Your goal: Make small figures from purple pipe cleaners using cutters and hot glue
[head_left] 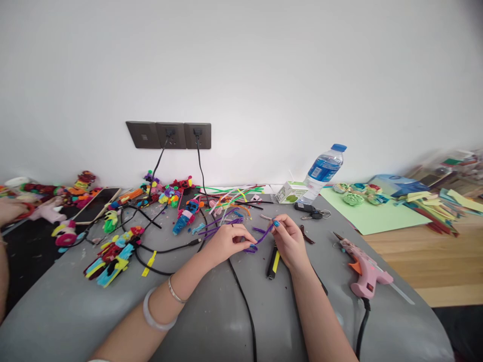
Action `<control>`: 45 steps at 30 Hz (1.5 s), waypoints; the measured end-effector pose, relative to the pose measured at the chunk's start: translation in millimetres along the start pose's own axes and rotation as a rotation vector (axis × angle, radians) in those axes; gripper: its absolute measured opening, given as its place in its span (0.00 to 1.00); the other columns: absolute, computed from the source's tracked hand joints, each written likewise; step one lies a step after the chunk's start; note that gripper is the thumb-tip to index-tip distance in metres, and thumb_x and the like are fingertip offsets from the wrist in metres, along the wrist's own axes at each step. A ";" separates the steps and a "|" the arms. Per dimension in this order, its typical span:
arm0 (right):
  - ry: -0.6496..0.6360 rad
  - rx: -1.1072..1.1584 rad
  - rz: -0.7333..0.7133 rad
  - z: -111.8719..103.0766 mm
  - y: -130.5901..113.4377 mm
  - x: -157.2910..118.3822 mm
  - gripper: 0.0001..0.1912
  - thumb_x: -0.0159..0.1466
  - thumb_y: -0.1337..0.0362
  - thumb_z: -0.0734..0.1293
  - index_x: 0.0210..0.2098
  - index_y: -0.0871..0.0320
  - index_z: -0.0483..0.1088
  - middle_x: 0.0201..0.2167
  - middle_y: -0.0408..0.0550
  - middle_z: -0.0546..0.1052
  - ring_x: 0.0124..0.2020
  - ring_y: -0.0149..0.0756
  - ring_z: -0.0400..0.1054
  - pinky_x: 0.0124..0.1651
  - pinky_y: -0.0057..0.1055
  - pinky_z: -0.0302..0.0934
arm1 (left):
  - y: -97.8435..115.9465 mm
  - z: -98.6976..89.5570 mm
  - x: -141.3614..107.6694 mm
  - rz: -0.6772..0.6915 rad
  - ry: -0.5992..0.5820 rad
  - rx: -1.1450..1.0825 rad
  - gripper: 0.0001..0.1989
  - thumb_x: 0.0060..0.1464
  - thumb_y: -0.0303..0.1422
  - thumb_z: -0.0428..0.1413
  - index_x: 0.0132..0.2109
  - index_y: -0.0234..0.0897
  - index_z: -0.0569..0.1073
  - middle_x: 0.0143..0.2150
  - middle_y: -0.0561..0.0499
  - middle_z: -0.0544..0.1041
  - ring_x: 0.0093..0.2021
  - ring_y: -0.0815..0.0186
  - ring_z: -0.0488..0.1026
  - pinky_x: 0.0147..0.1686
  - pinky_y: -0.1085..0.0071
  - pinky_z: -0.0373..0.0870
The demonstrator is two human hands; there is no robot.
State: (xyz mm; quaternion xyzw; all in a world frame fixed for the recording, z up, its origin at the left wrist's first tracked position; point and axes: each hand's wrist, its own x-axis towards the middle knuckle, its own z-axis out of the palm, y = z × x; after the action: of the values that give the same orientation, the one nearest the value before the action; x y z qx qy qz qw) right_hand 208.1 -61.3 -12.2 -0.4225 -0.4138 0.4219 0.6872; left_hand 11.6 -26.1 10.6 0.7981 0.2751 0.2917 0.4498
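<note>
A short purple pipe cleaner (265,234) runs between my two hands above the middle of the grey table (204,311). Its left end is pinched by my left hand (234,243), fingers closed. My right hand (289,242) holds the upper right end between thumb and forefinger. More purple pipe cleaners (215,229) lie behind my left hand. A black and yellow cutter (273,262) rests on the table just left of my right wrist.
Colourful pipe-cleaner figures (113,256) and black cables lie left. A bottle (323,171), drink carton (290,192) and keys (317,214) stand or lie behind. A pink glue gun (368,274) sits right. Another person's arm (3,251) shows far left.
</note>
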 end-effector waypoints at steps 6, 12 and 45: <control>0.010 0.040 0.020 -0.1 0.7 0.0 0.14 0.54 0.52 0.75 0.30 0.53 0.72 0.22 0.40 0.69 0.25 0.30 0.61 0.30 0.26 0.58 | 0.9 -0.2 -0.1 0.001 -0.003 -0.006 0.07 0.54 0.26 0.58 0.37 0.36 0.82 0.33 0.50 0.75 0.30 0.70 0.68 0.29 0.76 0.60; -0.011 0.003 -0.003 -1.2 1.3 -0.1 0.13 0.57 0.52 0.73 0.31 0.53 0.71 0.23 0.40 0.69 0.25 0.31 0.62 0.30 0.27 0.58 | -0.4 0.0 -0.2 0.005 -0.001 -0.009 0.07 0.54 0.26 0.58 0.37 0.36 0.82 0.33 0.50 0.76 0.30 0.71 0.68 0.29 0.76 0.60; -0.014 -0.004 -0.007 -1.2 1.5 0.1 0.12 0.57 0.52 0.73 0.31 0.53 0.71 0.23 0.41 0.69 0.26 0.32 0.62 0.30 0.28 0.58 | 1.3 -0.4 -0.4 0.005 -0.005 -0.002 0.07 0.54 0.26 0.58 0.37 0.36 0.82 0.33 0.50 0.76 0.30 0.70 0.68 0.30 0.76 0.61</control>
State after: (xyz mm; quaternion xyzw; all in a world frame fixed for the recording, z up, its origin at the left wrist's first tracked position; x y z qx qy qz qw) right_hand 208.9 -61.1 -13.9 -0.4192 -0.4211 0.4217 0.6849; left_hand 11.2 -26.8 11.8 0.7992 0.2714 0.2910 0.4505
